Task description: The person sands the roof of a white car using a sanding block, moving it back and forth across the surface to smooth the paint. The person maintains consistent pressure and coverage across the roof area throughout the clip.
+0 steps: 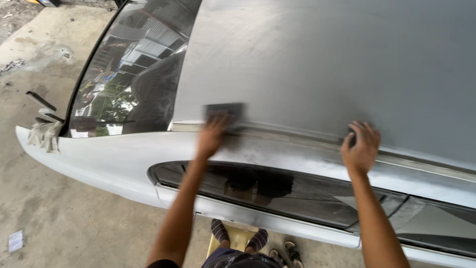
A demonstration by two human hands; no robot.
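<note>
At the roof's [322, 64] edge, the left hand [212, 135] presses a dark sanding pad [225, 111] (blurred) flat-fingered, while the right hand [362, 146] rests spread and empty beside the gutter [297, 136], open roof beyond.

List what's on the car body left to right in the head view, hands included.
Crumpled rag on the pillar edge → windshield glass → left hand pressing a dark sanding pad on the roof edge → right hand resting flat on the roof rail, grey roof panel above both.
</note>
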